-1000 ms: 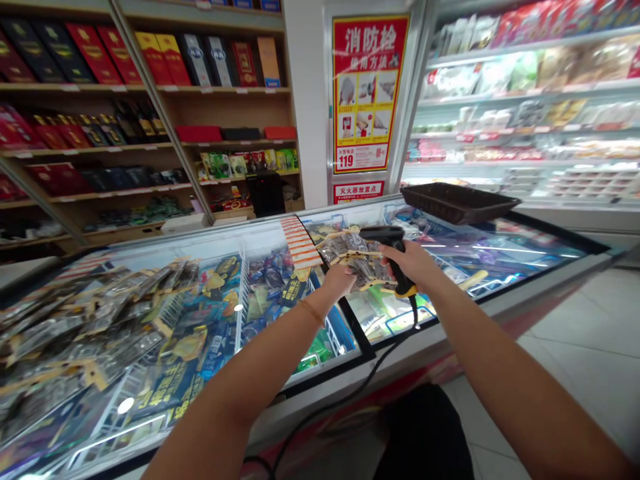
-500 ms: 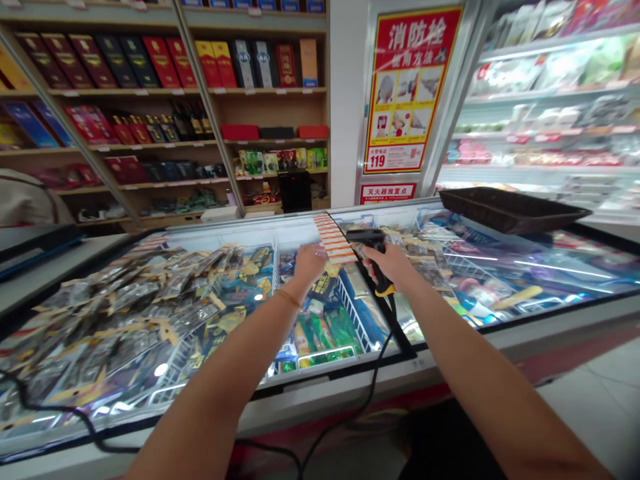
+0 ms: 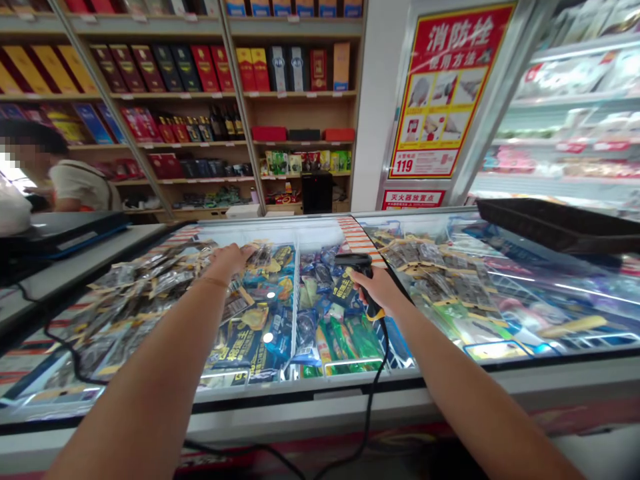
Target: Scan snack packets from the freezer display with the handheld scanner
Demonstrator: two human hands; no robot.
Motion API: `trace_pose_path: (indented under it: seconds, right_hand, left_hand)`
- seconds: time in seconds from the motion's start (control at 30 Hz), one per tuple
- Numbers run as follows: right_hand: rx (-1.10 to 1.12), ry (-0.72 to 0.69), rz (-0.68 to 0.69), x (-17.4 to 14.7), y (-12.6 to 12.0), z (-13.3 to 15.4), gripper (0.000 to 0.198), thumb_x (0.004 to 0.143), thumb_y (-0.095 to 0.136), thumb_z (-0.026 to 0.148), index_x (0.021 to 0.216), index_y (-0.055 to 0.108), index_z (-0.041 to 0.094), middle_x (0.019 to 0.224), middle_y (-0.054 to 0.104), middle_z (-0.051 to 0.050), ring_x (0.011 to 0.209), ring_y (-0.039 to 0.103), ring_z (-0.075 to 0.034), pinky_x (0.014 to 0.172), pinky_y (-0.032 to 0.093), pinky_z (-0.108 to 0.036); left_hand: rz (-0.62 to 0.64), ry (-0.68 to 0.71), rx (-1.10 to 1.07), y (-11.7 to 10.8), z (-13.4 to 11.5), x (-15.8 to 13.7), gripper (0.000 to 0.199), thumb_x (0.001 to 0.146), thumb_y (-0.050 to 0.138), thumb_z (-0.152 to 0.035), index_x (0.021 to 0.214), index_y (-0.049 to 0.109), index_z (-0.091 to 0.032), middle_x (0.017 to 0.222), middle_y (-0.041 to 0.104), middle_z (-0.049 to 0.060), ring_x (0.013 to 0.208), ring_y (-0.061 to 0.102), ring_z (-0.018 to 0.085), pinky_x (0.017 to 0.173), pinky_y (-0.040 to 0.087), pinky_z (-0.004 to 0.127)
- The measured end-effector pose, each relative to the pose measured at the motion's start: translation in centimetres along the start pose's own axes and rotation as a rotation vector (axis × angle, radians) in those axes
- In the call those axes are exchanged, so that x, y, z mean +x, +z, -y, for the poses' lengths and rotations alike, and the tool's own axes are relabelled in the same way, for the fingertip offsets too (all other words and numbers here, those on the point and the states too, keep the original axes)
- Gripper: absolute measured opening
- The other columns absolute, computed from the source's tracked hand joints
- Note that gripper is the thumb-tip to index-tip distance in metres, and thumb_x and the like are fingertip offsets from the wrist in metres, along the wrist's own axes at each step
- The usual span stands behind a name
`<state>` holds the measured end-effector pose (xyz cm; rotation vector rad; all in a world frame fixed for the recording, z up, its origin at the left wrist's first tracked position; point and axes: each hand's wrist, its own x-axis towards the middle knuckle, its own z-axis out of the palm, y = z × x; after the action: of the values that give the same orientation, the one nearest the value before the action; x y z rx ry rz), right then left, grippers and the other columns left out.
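My right hand (image 3: 376, 292) grips a black barcode scanner (image 3: 369, 283) by its handle, over the chest freezer (image 3: 340, 395). The scanner's head points left, and a black cord (image 3: 371, 400) hangs from its base. My left hand (image 3: 229, 260) reaches over the pile of clear packets (image 3: 173, 277) in the left part. Its thumb stretches to the right, apart from the other fingers, whose tips are hidden among the packets. Blue bags (image 3: 240, 343) lie just right of that pile. Green packages (image 3: 357, 337) fill the front of the middle basket.
A dark shallow tray (image 3: 555, 223) rests at the freezer's right rear. More packets (image 3: 440, 267) lie in the right part. Behind stand shelves of boxes (image 3: 173, 70) and a lit cooler (image 3: 575, 120). A person (image 3: 83, 183) is at the left, by a counter (image 3: 120, 243).
My left hand has moved left from the freezer's middle to the packet pile. My right hand has shifted left with the scanner. The view has turned left, showing more of the person.
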<state>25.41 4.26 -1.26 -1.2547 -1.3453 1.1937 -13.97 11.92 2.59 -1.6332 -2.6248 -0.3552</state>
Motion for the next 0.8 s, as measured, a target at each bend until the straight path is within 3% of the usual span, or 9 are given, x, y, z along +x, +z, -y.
trace_pose_path:
  seconds: [0.2, 0.33, 0.47, 0.6, 0.8]
  right_hand:
    - [0.007, 0.010, -0.007, -0.6, -0.3, 0.8, 0.023, 0.087, 0.076, 0.032, 0.082, 0.058, 0.020, 0.062, 0.063, 0.004, 0.040, 0.055, -0.011, 0.036, 0.043, -0.022]
    - [0.004, 0.038, 0.011, -1.0, -0.1, 1.4, 0.025, 0.086, 0.078, 0.032, 0.081, 0.057, 0.020, 0.061, 0.062, 0.005, 0.040, 0.055, -0.011, 0.037, 0.043, -0.022]
    - [0.007, 0.039, 0.012, -1.0, -0.4, 1.1, 0.026, 0.085, 0.080, 0.033, 0.081, 0.057, 0.020, 0.061, 0.063, 0.004, 0.040, 0.055, -0.011, 0.038, 0.042, -0.022]
    - [-0.005, 0.011, 0.020, -0.6, -0.9, 0.5, 0.028, 0.085, 0.080, 0.037, 0.081, 0.058, 0.020, 0.062, 0.064, 0.004, 0.041, 0.057, -0.011, 0.038, 0.042, -0.022]
    - [0.013, 0.019, -0.007, -0.6, -1.1, 0.7, 0.024, 0.086, 0.077, 0.033, 0.081, 0.058, 0.020, 0.060, 0.062, 0.004, 0.040, 0.056, -0.012, 0.037, 0.042, -0.023]
  left_hand:
    - [-0.051, 0.090, 0.020, 0.6, 1.0, 1.4, 0.059, 0.089, 0.056, -0.067, 0.111, 0.073, -0.015, 0.128, 0.072, 0.028, 0.130, 0.060, 0.048, 0.105, 0.046, 0.060]
    - [-0.103, 0.037, -0.067, 0.2, 1.2, 1.6, 0.060, 0.076, 0.073, -0.069, 0.107, 0.070, -0.017, 0.114, 0.075, 0.024, 0.124, 0.064, 0.047, 0.102, 0.048, 0.056]
    - [-0.178, -0.005, -0.201, -0.3, 1.1, 1.5, 0.044, 0.076, 0.079, -0.055, 0.099, 0.065, -0.020, 0.093, 0.075, 0.015, 0.116, 0.067, 0.043, 0.105, 0.045, 0.058]
    - [-0.307, -0.054, -0.424, -1.3, 0.7, 1.4, 0.022, 0.085, 0.073, -0.035, 0.093, 0.057, -0.021, 0.092, 0.072, 0.009, 0.106, 0.067, 0.035, 0.108, 0.042, 0.058]
    - [-0.625, -0.017, -0.814, -3.5, -2.6, 0.6, 0.009, 0.101, 0.050, -0.019, 0.110, 0.048, -0.020, 0.106, 0.065, 0.008, 0.100, 0.064, 0.020, 0.098, 0.050, 0.035]
